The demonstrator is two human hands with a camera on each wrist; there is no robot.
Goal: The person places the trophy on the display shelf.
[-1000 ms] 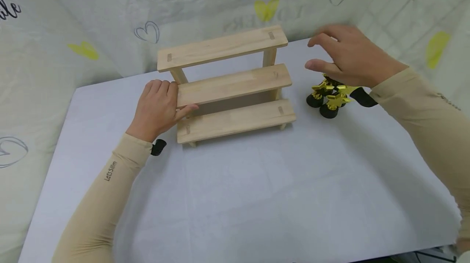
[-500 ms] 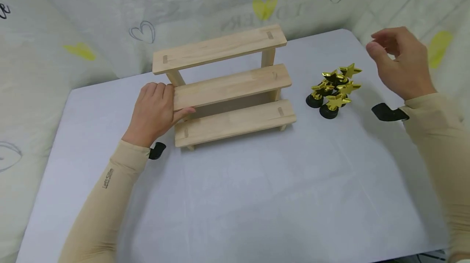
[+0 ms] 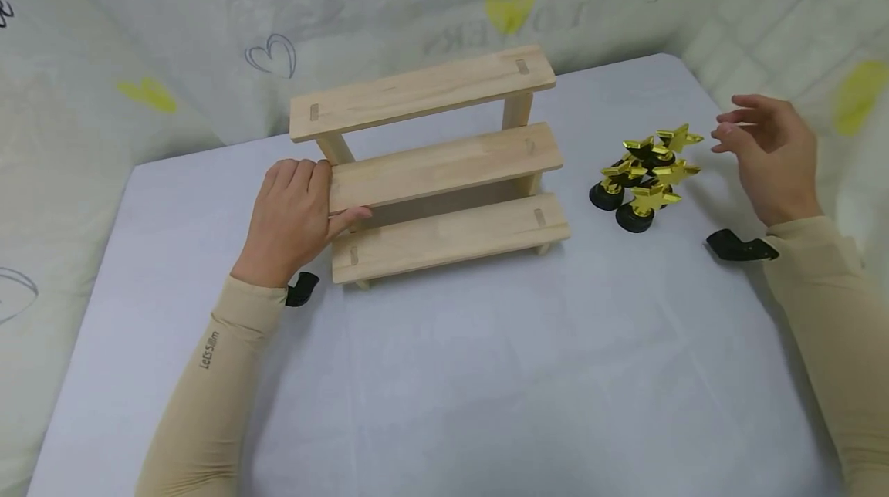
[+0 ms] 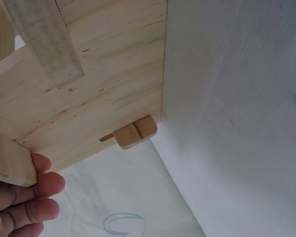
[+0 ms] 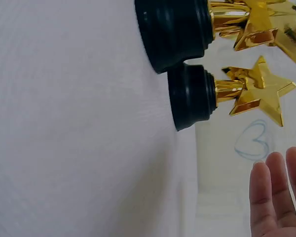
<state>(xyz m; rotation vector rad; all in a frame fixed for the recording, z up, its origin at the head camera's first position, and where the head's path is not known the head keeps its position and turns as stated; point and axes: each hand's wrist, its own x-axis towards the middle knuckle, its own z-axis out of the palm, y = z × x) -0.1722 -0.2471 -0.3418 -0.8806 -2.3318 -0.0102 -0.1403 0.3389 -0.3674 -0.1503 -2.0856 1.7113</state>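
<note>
A three-step shelf of pale wood stands on the white-covered table. My left hand grips the left end of its middle board, thumb along the front edge. From the left wrist view, fingertips curl round the edge of a wooden board. Several small trophies stand bunched to the right of the shelf, each with a gold star on a round black base. Beside them, on their right, my right hand is held with loosely bent fingers and nothing in it. The right wrist view shows a trophy upright near those fingers.
A pale curtain printed with hearts and lettering hangs behind the table and along both sides. The white table cover stretches in front of the shelf. Black camera mounts sit at both wrists.
My right hand has moved from above the trophies out to their right, then lower and closer to me. The left hand keeps its grip on the shelf. The view has shifted slightly.
</note>
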